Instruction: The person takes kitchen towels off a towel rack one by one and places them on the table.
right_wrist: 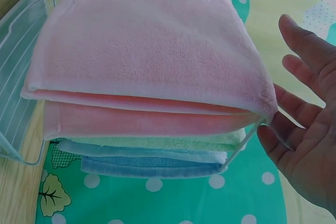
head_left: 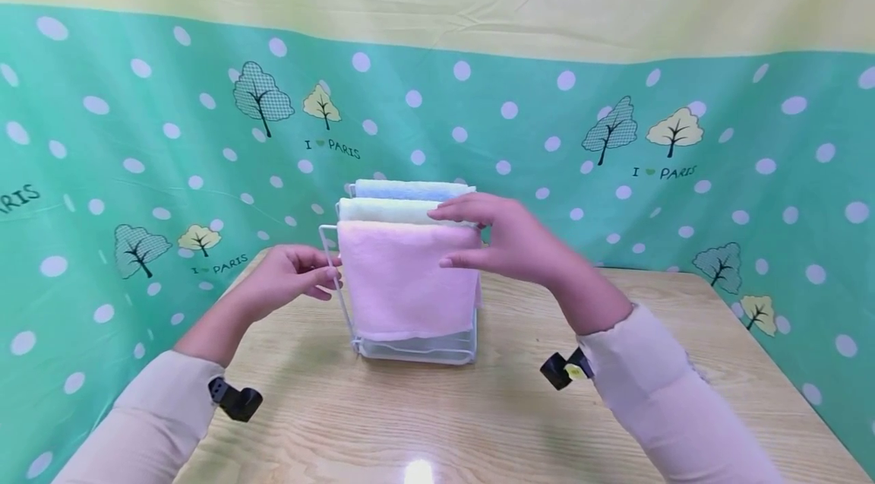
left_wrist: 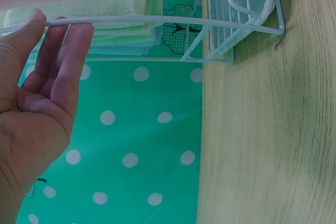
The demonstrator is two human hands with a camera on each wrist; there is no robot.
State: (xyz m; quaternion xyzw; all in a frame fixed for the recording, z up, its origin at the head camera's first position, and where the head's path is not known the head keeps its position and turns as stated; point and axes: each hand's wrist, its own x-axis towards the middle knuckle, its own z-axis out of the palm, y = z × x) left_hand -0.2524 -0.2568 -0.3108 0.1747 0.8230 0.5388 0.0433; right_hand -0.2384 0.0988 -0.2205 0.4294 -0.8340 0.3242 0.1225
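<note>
A pink towel point(head_left: 410, 283) hangs folded over the front bar of a white wire towel rack point(head_left: 417, 355). Behind it hang a pale green towel point(head_left: 390, 210) and a blue towel point(head_left: 413, 189). My left hand point(head_left: 294, 279) pinches the rack's left side wire between thumb and fingers, as the left wrist view also shows. At the rack's right end, my right hand point(head_left: 509, 237) spreads its thumb and fingers around the towels' upper corner. In the right wrist view, its fingers point(right_wrist: 294, 106) are right at the pink towel's edge and the wire end.
The rack stands on a wooden table point(head_left: 547, 408), with a ribbed, pale tray-like base point(right_wrist: 23, 77) below the towels. A green dotted cloth backdrop point(head_left: 437, 112) rises behind and along both sides. Each sleeve cuff carries a small black camera point(head_left: 235, 399).
</note>
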